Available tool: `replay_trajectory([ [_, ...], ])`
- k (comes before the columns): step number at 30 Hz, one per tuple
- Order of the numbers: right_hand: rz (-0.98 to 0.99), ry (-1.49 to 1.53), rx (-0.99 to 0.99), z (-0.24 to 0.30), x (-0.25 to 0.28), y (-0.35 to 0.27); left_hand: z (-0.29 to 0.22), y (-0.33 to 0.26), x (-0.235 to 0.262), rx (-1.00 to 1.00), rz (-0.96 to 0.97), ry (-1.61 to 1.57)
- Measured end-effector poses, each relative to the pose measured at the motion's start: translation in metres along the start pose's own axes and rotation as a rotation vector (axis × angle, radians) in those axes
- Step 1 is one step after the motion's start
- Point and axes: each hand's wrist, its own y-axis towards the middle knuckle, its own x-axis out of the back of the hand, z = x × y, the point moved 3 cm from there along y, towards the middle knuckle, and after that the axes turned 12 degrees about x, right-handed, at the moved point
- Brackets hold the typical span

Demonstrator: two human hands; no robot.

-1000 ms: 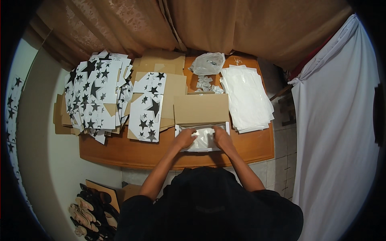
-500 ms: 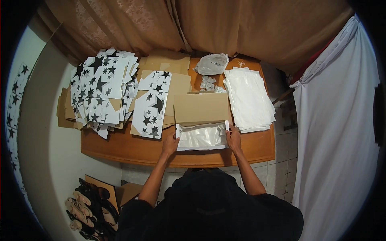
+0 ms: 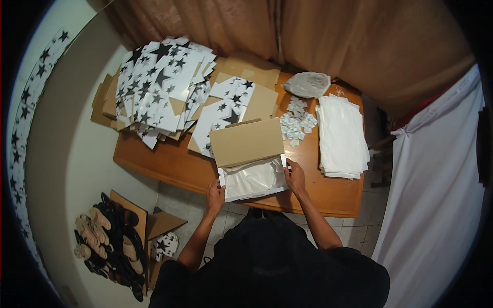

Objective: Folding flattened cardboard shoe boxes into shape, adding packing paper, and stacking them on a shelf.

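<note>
An open white box (image 3: 252,179) lies flat at the desk's (image 3: 169,164) near edge, cardboard-brown lid raised, apparently holding clear-wrapped white contents.

A wooden worktop (image 3: 169,167) carries a heap of star-printed white sheets (image 3: 159,87) over flat cardboard (image 3: 105,100), an open box (image 3: 251,164) at its near edge, small packets (image 3: 297,123), a clear bag (image 3: 307,84) and stacked white bags (image 3: 341,136).
</note>
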Motion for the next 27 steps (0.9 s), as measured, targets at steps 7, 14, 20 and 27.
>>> replay_trajectory([
  [7,0.043,-0.001,-0.008,0.008,-0.02,0.003,0.019,-0.002,0.01,0.006,-0.066,-0.052],
  [14,0.006,0.139,-0.158,0.012,-0.001,0.004,-0.033,-0.011,0.024,-0.181,-0.185,0.193],
  [20,-0.044,0.116,-0.203,-0.006,0.031,0.0,-0.125,0.004,0.013,-0.214,0.084,-0.014],
  [27,-0.12,0.137,-0.284,-0.051,0.055,-0.002,-0.195,0.035,-0.078,-0.381,0.321,-0.104],
])
